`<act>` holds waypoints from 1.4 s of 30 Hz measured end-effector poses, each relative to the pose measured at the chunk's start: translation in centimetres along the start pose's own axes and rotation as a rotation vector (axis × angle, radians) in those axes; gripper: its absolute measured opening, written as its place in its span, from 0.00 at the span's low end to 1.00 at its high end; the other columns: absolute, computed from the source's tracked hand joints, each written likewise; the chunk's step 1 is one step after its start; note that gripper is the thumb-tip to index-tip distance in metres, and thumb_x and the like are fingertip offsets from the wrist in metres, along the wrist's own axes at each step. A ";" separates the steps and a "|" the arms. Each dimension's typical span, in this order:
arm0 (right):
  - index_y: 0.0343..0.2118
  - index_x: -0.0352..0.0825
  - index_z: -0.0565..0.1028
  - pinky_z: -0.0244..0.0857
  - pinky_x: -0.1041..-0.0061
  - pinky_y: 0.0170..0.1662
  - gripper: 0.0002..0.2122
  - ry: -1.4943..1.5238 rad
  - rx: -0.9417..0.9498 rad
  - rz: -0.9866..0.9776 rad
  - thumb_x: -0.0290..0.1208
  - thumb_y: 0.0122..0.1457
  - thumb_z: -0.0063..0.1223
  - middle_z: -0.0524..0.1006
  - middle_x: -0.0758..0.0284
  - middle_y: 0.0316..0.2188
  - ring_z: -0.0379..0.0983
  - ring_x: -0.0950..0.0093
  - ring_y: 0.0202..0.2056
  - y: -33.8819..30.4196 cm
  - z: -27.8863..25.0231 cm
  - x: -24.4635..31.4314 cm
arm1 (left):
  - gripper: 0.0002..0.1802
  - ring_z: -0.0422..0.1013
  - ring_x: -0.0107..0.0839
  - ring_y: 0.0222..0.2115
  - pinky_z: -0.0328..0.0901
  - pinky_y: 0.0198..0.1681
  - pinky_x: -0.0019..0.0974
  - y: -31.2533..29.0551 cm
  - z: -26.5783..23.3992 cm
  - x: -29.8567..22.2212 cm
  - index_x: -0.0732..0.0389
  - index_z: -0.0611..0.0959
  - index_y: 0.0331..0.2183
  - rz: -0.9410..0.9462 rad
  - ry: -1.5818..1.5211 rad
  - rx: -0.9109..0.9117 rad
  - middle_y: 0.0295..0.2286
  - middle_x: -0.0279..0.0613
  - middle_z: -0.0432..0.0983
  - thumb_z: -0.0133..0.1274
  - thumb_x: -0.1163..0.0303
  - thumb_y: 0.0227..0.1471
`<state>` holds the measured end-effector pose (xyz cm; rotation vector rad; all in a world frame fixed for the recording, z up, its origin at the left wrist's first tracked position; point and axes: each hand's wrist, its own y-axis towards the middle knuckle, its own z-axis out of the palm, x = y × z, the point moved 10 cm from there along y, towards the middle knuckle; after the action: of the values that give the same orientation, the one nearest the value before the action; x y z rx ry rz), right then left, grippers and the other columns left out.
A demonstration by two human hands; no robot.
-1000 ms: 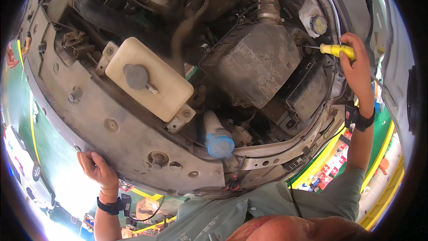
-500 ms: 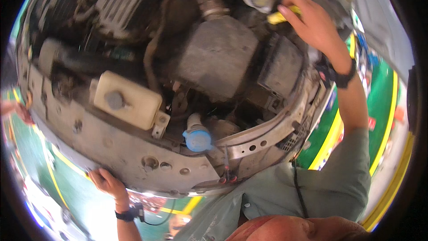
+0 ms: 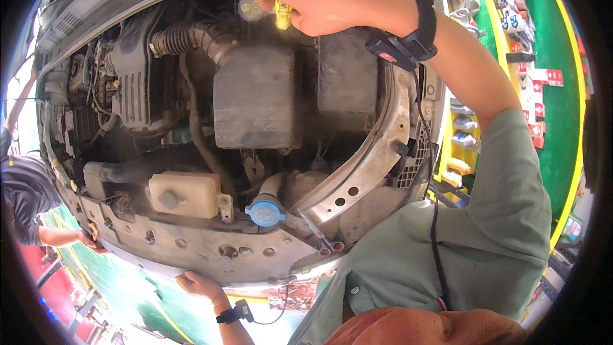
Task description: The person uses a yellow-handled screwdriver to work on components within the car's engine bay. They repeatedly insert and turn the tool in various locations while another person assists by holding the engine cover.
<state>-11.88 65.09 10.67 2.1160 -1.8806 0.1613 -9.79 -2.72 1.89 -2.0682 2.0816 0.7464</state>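
A dusty car engine bay lies open before me. My right hand (image 3: 306, 0) reaches over its far side, fingers closed round a small yellow stick-shaped thing (image 3: 282, 15) whose exact kind I cannot make out. Right beside those fingers is a grey round cap (image 3: 249, 8), partly covered by the hand. At the car's front, my left hand (image 3: 203, 287) is curled at the edge of the bumper (image 3: 150, 271); its fingertips are partly hidden. Between my hands sit a black air filter box (image 3: 255, 99), a pale plastic tank (image 3: 191, 193) and a blue filler cap (image 3: 265, 213).
A co-worker's hand (image 3: 89, 241) touches the bumper at the left. Metal rail (image 3: 357, 182) curves along the near right of the bay. A black cable (image 3: 434, 236) runs down from my right wrist. Goods on shelving (image 3: 463, 134) stand at the right.
The view has shifted and turned, so the far edge of the bay now shows. My right hand stays on the yellow thing, now beside the grey cap. The co-worker shows more fully.
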 end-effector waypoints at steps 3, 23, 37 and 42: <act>0.42 0.30 0.74 0.69 0.55 0.39 0.12 -0.017 0.043 0.066 0.22 0.55 0.57 0.81 0.54 0.33 0.79 0.53 0.38 -0.5 -0.1 -0.7 | 0.16 0.56 0.43 0.29 0.59 0.37 0.47 0.3 0.2 0.0 0.66 0.67 0.25 0.013 0.002 -0.004 0.26 0.48 0.60 0.45 0.67 0.63; 0.48 0.36 0.76 0.68 0.83 0.44 0.10 0.306 -0.133 0.137 0.30 0.66 0.59 0.80 0.73 0.40 0.73 0.84 0.38 4.2 -3.5 8.5 | 0.10 0.60 0.49 0.28 0.59 0.36 0.48 -0.3 -0.7 -1.6 0.68 0.67 0.26 -0.004 0.010 0.001 0.26 0.50 0.61 0.48 0.78 0.57; 0.47 0.36 0.75 0.73 0.71 0.36 0.12 0.087 -0.093 0.002 0.32 0.63 0.61 0.82 0.60 0.33 0.81 0.67 0.30 8.6 5.0 9.7 | 0.09 0.56 0.31 0.28 0.54 0.32 0.34 -0.5 -0.6 -1.0 0.66 0.68 0.26 -0.030 -0.156 -0.014 0.26 0.38 0.59 0.48 0.83 0.57; 0.47 0.35 0.75 0.74 0.70 0.37 0.12 0.082 -0.052 0.056 0.32 0.63 0.60 0.83 0.59 0.35 0.82 0.65 0.31 8.6 5.6 9.1 | 0.09 0.55 0.31 0.27 0.53 0.32 0.33 -0.5 -0.5 -0.6 0.66 0.68 0.25 -0.073 -0.194 0.001 0.26 0.38 0.58 0.47 0.83 0.58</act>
<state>-19.81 53.93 9.26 1.9935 -1.8773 0.2059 -9.12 -2.32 2.46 -1.9719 1.8928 0.8951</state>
